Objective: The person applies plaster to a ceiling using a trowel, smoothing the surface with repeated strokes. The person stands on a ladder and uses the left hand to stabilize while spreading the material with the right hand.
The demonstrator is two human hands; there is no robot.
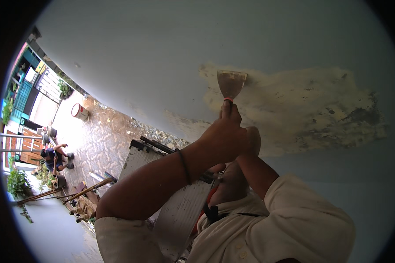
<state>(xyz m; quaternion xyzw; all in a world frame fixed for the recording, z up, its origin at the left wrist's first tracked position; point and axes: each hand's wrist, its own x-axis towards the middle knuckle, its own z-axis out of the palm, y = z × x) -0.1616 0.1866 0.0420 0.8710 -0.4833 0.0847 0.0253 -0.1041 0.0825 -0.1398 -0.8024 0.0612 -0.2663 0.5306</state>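
Note:
A putty knife with a wide, stained blade lies against the pale blue-grey wall. Its blade edge touches the upper left part of a cream-coloured filler patch, which has grey, rough spots toward its right end. My left hand is closed round the handle just below the red collar, fingers extended up toward the blade. Close against the left wrist is my right hand; its fingers are mostly hidden behind the left hand and forearm, so what it grips does not show.
Beneath my arms is a whitish, worn ladder-like stand with dark fittings. Far down on the left, a person sits on the patterned paving. A white bucket, plants and long wooden poles are also there.

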